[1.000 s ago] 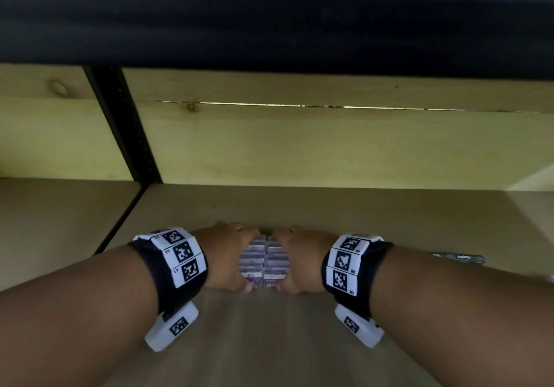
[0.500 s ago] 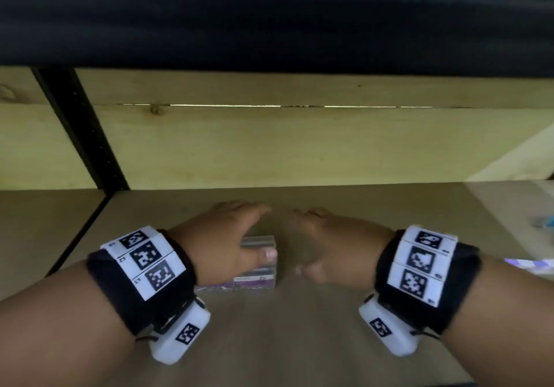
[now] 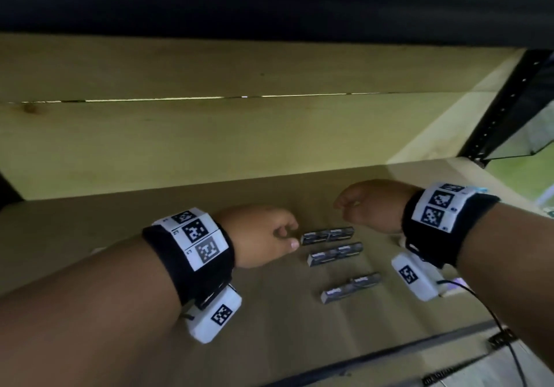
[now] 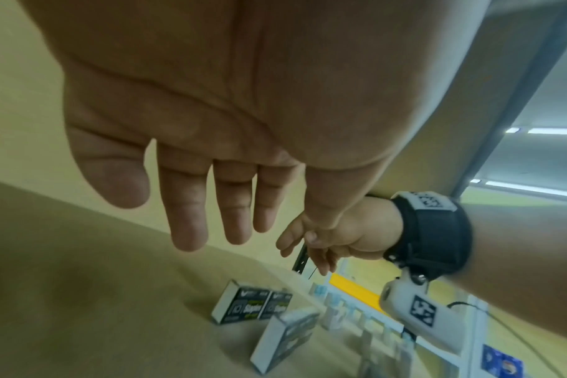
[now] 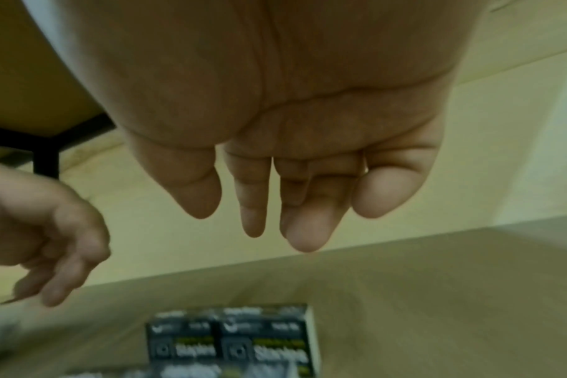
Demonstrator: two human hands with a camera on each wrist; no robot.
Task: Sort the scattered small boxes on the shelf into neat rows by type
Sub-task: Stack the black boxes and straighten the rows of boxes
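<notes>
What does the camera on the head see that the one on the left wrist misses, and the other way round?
Only the head view shows all three pairs of dark boxes: the back pair, the middle pair and the front pair, plus the tops of both wristbands.

Only the left wrist view shows the left hand's palm, its fingers straight and holding nothing, and the word "Staples" on a box.

Both show the left hand, the right hand, the boxes and the wooden shelf.

Motion blur smears the staple boxes' (image 5: 230, 342) print; the lower rows are cropped.
</notes>
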